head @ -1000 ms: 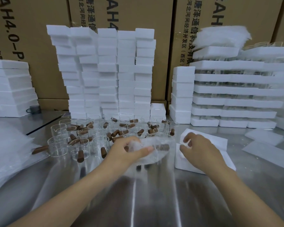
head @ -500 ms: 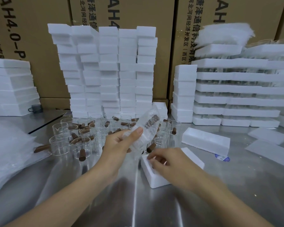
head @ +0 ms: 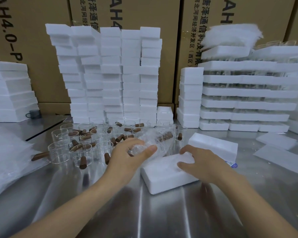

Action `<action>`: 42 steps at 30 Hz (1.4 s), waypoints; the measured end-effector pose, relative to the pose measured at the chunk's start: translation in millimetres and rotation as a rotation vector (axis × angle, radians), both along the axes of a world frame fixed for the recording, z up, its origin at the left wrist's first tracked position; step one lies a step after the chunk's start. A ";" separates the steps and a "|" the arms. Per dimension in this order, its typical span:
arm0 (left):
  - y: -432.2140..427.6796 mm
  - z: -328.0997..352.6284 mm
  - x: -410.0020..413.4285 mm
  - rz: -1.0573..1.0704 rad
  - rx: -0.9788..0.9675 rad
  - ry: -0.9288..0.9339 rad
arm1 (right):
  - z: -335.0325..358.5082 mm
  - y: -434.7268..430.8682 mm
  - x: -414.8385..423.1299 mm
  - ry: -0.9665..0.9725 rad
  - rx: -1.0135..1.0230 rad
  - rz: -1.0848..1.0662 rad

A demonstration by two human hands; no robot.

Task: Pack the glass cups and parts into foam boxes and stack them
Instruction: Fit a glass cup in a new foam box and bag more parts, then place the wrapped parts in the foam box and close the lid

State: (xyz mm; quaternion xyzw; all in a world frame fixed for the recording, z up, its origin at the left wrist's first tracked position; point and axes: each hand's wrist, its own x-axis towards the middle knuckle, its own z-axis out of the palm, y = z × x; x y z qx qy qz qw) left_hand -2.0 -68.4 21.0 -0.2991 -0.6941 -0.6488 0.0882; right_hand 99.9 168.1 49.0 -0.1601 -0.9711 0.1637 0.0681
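So we're at the bit where the clear bubble-wrapped glass cup with a brown handle (head: 159, 140) goes into the white rectangular foam box (head: 163, 176). Our left hand (head: 127, 157) has its grip curled round the wrapped bundle, thumb across the front. The bundle is hovering at roughly 11 o'clock from the box, not in yet. Our right hand (head: 199, 163) has its grip pinching the box's far right end, and the box lies flat on the shiny steel surface (head: 162, 212).

Tips, for what they're worth:
- That steel looks slick, so we'd pin the box down while lowering.
- Turn the bundle so the handle runs along the box's long side. We can't make out the cavity from here.
- Tuck stray wrap in first, and don't force it, since foam crumbles.
- Mind the loose clear glass cups with brown wooden handles (head: 86, 148) at 9 o'clock of our left hand.

The second white foam block (head: 213, 145), at 2 o'clock of the box, is probably the lid.
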 end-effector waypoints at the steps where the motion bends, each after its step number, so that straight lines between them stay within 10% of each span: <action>1: 0.6 -1.2 -0.3 -0.005 -0.018 0.018 | -0.2 -0.9 -0.4 0.018 -0.002 -0.004; 32: -24.1 19.9 0.2 0.073 -0.907 0.353 | -12.2 1.1 -12.5 0.028 -0.031 -0.015; 42: -23.6 10.8 4.1 -0.096 -0.853 0.412 | -9.4 -6.5 -13.6 0.308 -0.120 0.062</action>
